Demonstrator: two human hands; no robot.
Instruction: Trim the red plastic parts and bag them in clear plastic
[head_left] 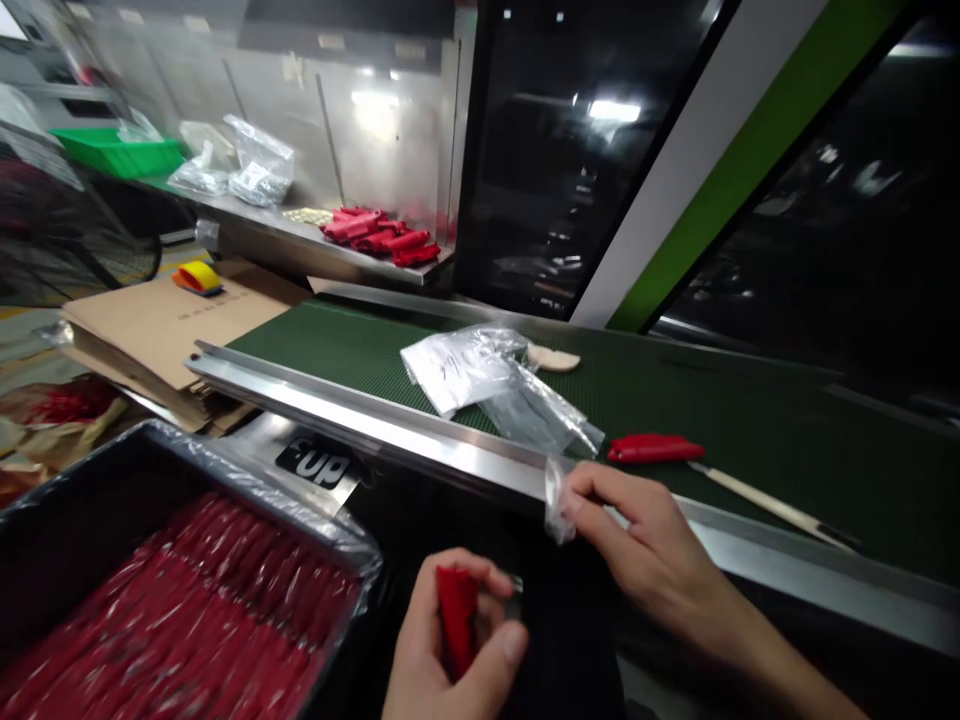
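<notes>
While your left hand curls its grip around a red piece, beside it a plastic-lined crate holds rows of red bundles. A little farther out, your right hand pinches a crumpled clear wrapper, thumb and finger closed on it, by the metal rail. Beyond that, the green belt carries another red roll, a pale-handled tool at its end, and clear bags. Farther back, a shelf bears a red pile.

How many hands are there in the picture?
2. The left hand is at the bottom middle, holding a red piece. The right hand is farther right, pinching clear plastic.
</notes>
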